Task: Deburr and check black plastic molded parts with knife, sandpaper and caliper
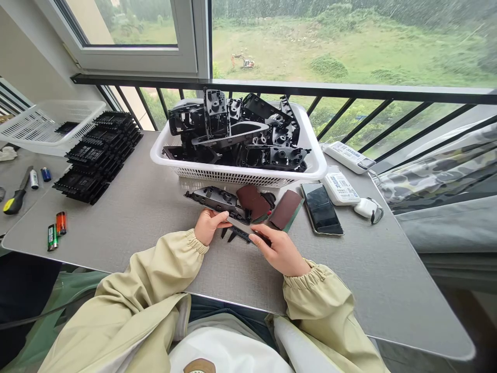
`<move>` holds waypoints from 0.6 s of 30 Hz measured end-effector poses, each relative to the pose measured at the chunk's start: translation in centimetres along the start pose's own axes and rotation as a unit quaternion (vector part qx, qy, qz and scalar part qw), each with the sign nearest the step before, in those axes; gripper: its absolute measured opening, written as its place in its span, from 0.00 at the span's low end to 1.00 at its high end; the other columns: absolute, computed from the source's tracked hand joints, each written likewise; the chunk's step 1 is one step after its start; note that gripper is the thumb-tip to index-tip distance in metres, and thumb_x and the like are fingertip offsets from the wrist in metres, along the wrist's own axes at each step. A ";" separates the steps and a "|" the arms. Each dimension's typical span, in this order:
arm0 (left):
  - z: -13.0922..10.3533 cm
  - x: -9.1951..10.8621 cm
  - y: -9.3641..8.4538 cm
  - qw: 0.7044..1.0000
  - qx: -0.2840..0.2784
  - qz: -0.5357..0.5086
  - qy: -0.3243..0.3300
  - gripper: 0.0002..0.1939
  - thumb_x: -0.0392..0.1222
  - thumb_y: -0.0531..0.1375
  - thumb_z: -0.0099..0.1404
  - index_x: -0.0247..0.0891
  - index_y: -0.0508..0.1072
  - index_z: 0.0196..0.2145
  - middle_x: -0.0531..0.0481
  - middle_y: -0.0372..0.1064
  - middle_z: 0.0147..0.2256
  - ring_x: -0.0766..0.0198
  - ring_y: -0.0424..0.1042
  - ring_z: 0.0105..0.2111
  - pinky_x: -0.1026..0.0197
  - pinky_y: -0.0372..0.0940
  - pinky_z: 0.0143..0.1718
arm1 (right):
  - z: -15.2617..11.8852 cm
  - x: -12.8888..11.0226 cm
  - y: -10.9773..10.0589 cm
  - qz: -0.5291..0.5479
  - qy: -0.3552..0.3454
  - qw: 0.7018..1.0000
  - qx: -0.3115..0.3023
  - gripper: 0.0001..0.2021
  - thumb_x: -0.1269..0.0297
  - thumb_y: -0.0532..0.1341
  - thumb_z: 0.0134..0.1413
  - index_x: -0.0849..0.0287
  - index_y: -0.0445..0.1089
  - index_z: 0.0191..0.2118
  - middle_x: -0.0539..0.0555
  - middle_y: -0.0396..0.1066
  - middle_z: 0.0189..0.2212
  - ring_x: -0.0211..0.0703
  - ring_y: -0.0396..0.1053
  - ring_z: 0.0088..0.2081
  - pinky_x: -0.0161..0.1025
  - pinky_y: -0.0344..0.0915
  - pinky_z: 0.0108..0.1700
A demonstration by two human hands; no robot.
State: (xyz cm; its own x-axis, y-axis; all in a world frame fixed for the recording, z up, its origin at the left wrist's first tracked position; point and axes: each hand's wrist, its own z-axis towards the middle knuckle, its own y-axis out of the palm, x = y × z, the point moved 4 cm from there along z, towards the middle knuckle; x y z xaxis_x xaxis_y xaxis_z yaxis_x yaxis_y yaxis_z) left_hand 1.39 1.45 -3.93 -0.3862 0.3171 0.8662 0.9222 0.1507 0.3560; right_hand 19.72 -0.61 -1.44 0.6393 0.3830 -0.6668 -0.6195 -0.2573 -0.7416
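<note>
A flat grey strip [241, 226] spans the gap between my two hands. My left hand [208, 226] pinches its left end, thumb on top. The fingers of my right hand [282, 249] close on its right end. Just below the strip is a black caliper [239, 234], jaws toward the left; its right part disappears under my right hand, and I cannot tell if that hand touches it. Beyond my left hand lies a black plastic housing part [217, 199]. Brown sandpaper pieces [252, 201] and a folded sandpaper sheet [286, 209] lie beside it.
A white basket [240, 176] heaped with black plastic parts stands at the back. Stacked black trays [97, 153], another white basket [42, 116], batteries [61, 223] and a screwdriver [16, 199] are leftward. A phone [321, 208] and white boxes [340, 185] lie right.
</note>
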 end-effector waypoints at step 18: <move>-0.1 -0.8 -0.2 0.996 -0.038 0.043 0.062 0.15 0.47 0.61 0.49 0.35 0.79 0.32 0.45 0.79 0.35 0.49 0.77 0.39 0.47 0.73 0.42 | 0.1 0.2 0.2 0.011 0.038 0.999 -0.031 0.18 0.54 0.50 0.63 0.58 0.71 0.45 0.55 0.78 0.34 0.45 0.74 0.33 0.37 0.66 0.34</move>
State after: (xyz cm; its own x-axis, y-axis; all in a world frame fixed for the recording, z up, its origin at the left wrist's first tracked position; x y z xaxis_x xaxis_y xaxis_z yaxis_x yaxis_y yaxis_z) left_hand 1.48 1.12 -4.65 -0.3040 0.2070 0.9299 0.9526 0.0556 0.2990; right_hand 19.70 -0.43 -1.72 0.6591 0.3094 -0.6855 -0.6064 -0.3204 -0.7277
